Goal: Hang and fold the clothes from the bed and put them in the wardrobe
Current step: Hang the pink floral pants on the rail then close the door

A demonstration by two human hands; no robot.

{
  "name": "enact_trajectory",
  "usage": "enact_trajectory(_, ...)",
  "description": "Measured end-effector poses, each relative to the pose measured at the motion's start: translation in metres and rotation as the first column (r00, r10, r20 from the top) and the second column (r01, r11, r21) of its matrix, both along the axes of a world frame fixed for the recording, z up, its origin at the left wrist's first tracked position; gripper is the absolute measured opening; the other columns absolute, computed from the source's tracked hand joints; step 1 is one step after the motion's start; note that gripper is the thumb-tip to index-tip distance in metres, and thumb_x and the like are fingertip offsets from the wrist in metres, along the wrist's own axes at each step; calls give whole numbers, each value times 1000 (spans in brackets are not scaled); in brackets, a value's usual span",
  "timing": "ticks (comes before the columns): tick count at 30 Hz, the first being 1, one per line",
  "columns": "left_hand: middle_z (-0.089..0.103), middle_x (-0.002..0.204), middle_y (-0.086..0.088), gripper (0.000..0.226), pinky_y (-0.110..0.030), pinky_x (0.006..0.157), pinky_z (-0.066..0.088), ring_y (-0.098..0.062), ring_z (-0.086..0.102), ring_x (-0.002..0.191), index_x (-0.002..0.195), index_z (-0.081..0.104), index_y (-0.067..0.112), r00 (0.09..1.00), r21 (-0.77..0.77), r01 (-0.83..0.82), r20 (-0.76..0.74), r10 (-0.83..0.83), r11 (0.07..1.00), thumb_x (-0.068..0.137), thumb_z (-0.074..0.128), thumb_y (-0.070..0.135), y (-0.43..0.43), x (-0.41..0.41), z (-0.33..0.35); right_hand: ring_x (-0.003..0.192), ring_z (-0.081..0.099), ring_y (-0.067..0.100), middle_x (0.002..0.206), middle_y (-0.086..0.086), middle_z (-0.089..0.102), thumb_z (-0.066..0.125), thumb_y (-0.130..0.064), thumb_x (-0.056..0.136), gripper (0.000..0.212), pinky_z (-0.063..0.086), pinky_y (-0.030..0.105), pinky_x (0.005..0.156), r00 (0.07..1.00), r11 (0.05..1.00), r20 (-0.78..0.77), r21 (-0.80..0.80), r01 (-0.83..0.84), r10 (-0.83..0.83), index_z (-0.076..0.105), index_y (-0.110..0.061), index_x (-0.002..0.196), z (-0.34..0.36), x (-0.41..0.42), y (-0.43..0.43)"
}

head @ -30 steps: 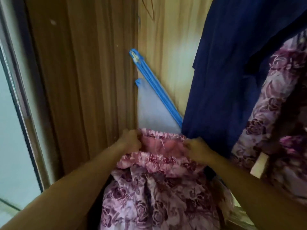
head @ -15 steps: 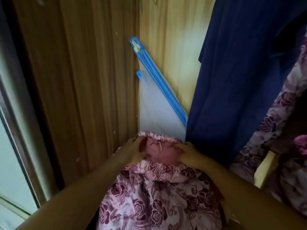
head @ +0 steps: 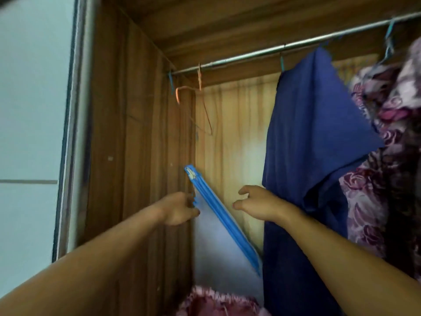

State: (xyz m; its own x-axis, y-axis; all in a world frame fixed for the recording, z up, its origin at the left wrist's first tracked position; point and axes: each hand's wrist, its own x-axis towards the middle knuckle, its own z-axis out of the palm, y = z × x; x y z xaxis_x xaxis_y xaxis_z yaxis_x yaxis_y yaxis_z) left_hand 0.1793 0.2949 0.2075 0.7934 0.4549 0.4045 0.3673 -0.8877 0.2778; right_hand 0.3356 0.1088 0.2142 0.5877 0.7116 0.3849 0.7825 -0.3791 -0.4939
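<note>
The pink floral garment (head: 216, 304) lies bunched at the bottom of the wardrobe, with only its ruffled top edge showing. Both my hands are lifted off it and hold nothing. My left hand (head: 180, 208) hangs in the air with loosely curled fingers, right beside the edge of a blue zipped bag (head: 227, 226). To the right of that bag, my right hand (head: 257, 204) is open with its fingers spread. An empty orange wire hanger (head: 200, 103) hangs on the metal rail (head: 250, 54) above my hands.
A navy garment (head: 307, 156) hangs from the rail on the right, with a purple floral garment (head: 387, 137) beyond it. The wardrobe's wooden side wall (head: 136, 156) stands on the left and its pale back panel (head: 237, 137) behind. A light wall (head: 29, 110) is at the far left.
Both hands have let go of the pink floral garment and risen. The view has tilted upward, bringing the rail and the orange hanger into sight.
</note>
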Motion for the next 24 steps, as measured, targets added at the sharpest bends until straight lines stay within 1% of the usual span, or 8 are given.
enact_trajectory(2, 70, 118, -5, 31, -26, 88, 48, -21, 64, 111, 119, 68, 13, 999, 53, -12, 34, 10, 999, 95, 61, 31, -11, -10, 34, 133, 47, 20, 152, 3, 45, 64, -48, 90, 71, 40, 24, 98, 999, 999, 47, 31, -8, 6, 40, -22, 152, 29, -4, -6)
enact_trajectory(6, 72, 106, -5, 28, -15, 62, 40, -13, 62, 89, 119, 70, 12, 995, 98, 7, 99, -17, 995, 96, 62, 26, -25, -25, 79, 128, 50, 20, 145, 3, 50, 66, -48, 90, 71, 44, 28, 100, 996, 990, 91, 144, 8, -21, 41, -21, 150, 70, -10, -10)
enact_trajectory(11, 69, 116, -15, 56, -33, 71, 55, -28, 70, 94, 130, 58, 9, 889, -82, 104, 454, -56, 991, 91, 68, 48, -28, -39, 125, 81, 59, 6, 85, -13, 59, 62, -40, 91, 55, 45, 25, 67, 988, 881, 139, 474, -2, -73, 48, -23, 142, 86, -15, -8)
enact_trajectory(14, 62, 121, -6, 70, -40, 71, 61, -20, 67, 90, 143, 42, 10, 703, -181, 265, 709, -61, 947, 90, 69, 47, -38, -47, 151, 84, 56, 10, 101, -9, 57, 61, -33, 93, 53, 46, 29, 71, 990, 796, 118, 606, -12, -75, 49, -22, 143, 88, -13, -8)
enact_trajectory(16, 55, 129, -2, 71, -44, 78, 62, -20, 62, 100, 150, 34, 14, 629, -234, 374, 775, -61, 897, 94, 66, 43, -48, -49, 166, 89, 52, 9, 113, -7, 50, 59, -32, 94, 56, 42, 25, 70, 986, 785, 137, 620, -13, -91, 44, -25, 148, 89, -12, -10)
enact_trajectory(18, 54, 134, -5, 64, -42, 76, 62, -20, 61, 105, 153, 32, 14, 605, -278, 440, 794, -53, 854, 100, 59, 37, -55, -47, 179, 95, 53, 11, 115, -5, 50, 60, -31, 94, 56, 44, 26, 75, 985, 774, 140, 633, -11, -101, 44, -25, 148, 88, -12, -12)
enact_trajectory(20, 61, 120, -10, 47, -36, 68, 62, -20, 64, 95, 148, 38, 9, 579, -312, 512, 814, -53, 800, 105, 51, 23, -62, -45, 189, 102, 54, 15, 118, -2, 53, 60, -29, 94, 55, 46, 31, 83, 985, 762, 134, 648, -4, -109, 45, -25, 147, 87, -11, -14)
enact_trajectory(24, 66, 99, -16, 40, -36, 74, 59, -23, 66, 76, 146, 39, 1, 542, -301, 536, 839, -48, 789, 107, 37, 5, -63, -40, 202, 98, 52, 12, 113, -6, 51, 60, -28, 96, 54, 43, 28, 81, 983, 776, 147, 631, -8, -109, 45, -25, 148, 82, -6, -17)
